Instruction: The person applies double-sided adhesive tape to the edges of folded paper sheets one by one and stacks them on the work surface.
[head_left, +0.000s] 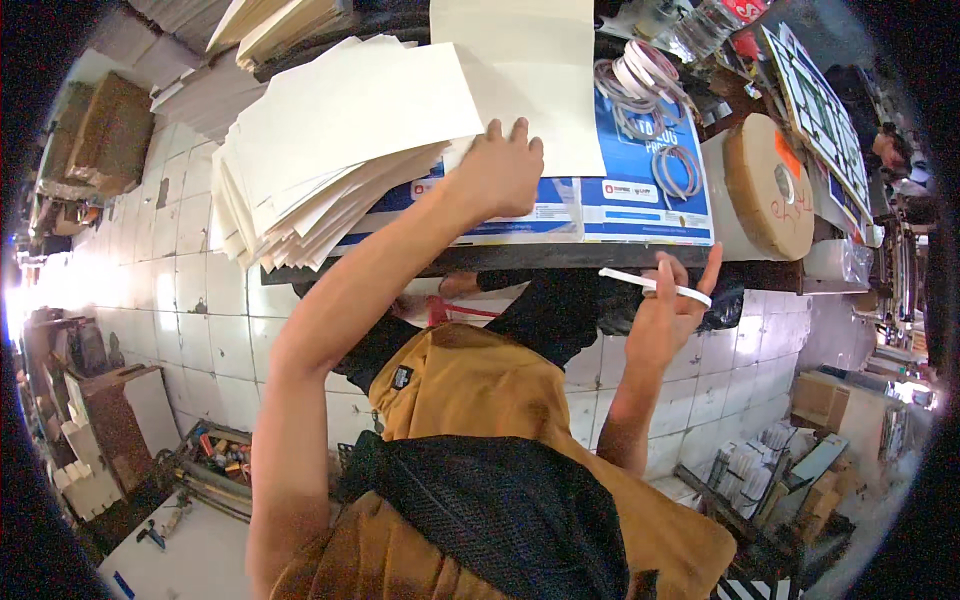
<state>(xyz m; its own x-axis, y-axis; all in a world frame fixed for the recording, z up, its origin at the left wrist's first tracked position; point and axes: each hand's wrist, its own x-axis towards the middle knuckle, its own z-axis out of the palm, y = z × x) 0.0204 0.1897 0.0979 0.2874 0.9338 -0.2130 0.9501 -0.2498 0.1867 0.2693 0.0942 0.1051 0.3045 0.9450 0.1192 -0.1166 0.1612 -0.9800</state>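
My left hand (500, 172) lies with its fingers stretched over a cream sheet (545, 110), at the right edge of a fanned stack of cream sheets (340, 120). The sheet rests on blue and white printed sheets (640, 140) along the table's near side. Off the table edge, my right hand (668, 318) holds a thin white strip (628, 277) between its fingers, with the index finger pointing up. Loose coils of white strip (640, 78) and a smaller ring of strip (677, 172) lie on the blue sheets.
A big brown roll (765, 190) with an orange label stands at the table's right. Behind it leans a printed panel (820, 110). Clear plastic bottles (705, 28) sit at the back right. More paper stacks (280, 30) are at the back left. Cartons (95, 135) stand far left.
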